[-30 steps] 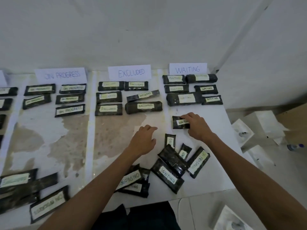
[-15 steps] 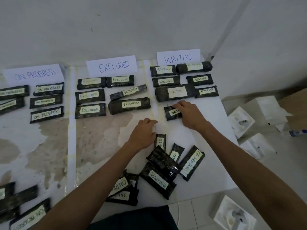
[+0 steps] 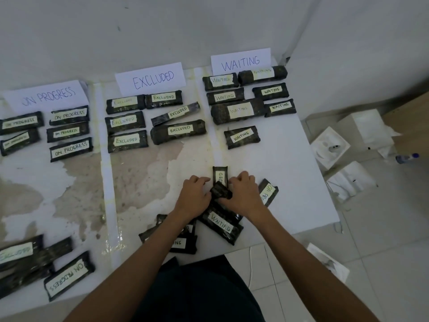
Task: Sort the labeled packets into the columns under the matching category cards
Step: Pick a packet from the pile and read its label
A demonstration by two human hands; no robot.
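Black wrap, unread label: a small dark packet [image 3: 221, 192] is held over the near pile. No label shows on it, so its category cannot be told.
Left hand [image 3: 195, 197]: fingers curled, thumb at the dark packet's left end, gripping it.
Right hand [image 3: 241, 194]: fingers curled, thumb pinching the dark packet's right end.
Partly hidden: the upright packet [image 3: 220, 176] behind the hands shows only the letters "DED". The right hand covers part of the ON PROGRESS packet [image 3: 269, 192]. The left forearm crosses the overlapped packets [image 3: 183, 242], where only "NG" can be read.
Pile, legible: the near WAITING packet [image 3: 220, 223] lies slanted below the hands.
Cut off: the leftmost ON PROGRESS packets and the near-left packets [image 3: 68, 275] run past the frame edge, and their labels are blurred.
WAITING card [image 3: 240, 61]: six packets in three rows below it. A seventh, the lone WAITING packet [image 3: 241, 137], lies slightly tilted just below them with nothing touching it.
EXCLUDED card [image 3: 151, 79]: six packets below it, one of them slanted.
ON PROGRESS card [image 3: 46, 96]: five packets in view below it.
Tabletop [image 3: 290, 182]: white, with brown patches in the left and middle columns.
Floor, right: white boxes [image 3: 329, 147] lie beside the tabletop.
Change from half a second ago: the right hand was then on the lone WAITING packet and has now left it for the pile. The left hand, which rested beside the pile holding nothing, now has the dark packet.
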